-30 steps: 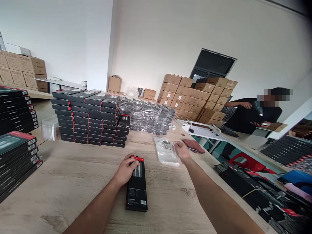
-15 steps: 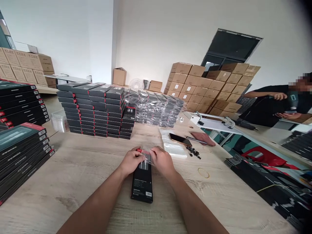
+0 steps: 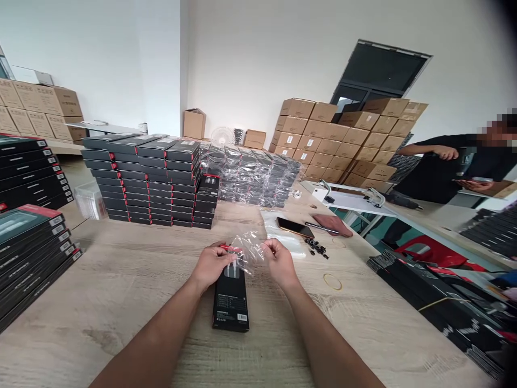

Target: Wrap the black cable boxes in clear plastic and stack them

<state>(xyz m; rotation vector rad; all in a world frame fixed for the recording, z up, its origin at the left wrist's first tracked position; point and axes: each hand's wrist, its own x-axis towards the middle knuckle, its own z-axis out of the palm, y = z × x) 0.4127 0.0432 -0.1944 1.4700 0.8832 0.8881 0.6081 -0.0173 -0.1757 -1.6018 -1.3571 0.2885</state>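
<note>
A slim black box (image 3: 230,308) with a red top end, printed text and a small window lies on the wooden table before me. My left hand (image 3: 212,265) grips its far end, thumb across the front near the window. A crinkled clear plastic bag (image 3: 249,249) stretches from the box's far end to the right. My right hand (image 3: 278,261) pinches the bag's right edge between thumb and fingers, a little apart from the box. Whether the left thumb also presses on the plastic is hard to make out.
Stacked black boxes (image 3: 139,183) and plastic-wrapped ones (image 3: 250,175) stand behind. More stacks (image 3: 32,248) rise at left. Flat clear bags (image 3: 283,231), a phone (image 3: 294,227), small black parts (image 3: 317,248) and a rubber band (image 3: 332,281) lie at right. A person (image 3: 448,161) stands beyond.
My right hand has moved right, away from the box, drawing the clear plastic bag out wide. My left hand stays on the box's far end. The view has shifted slightly.
</note>
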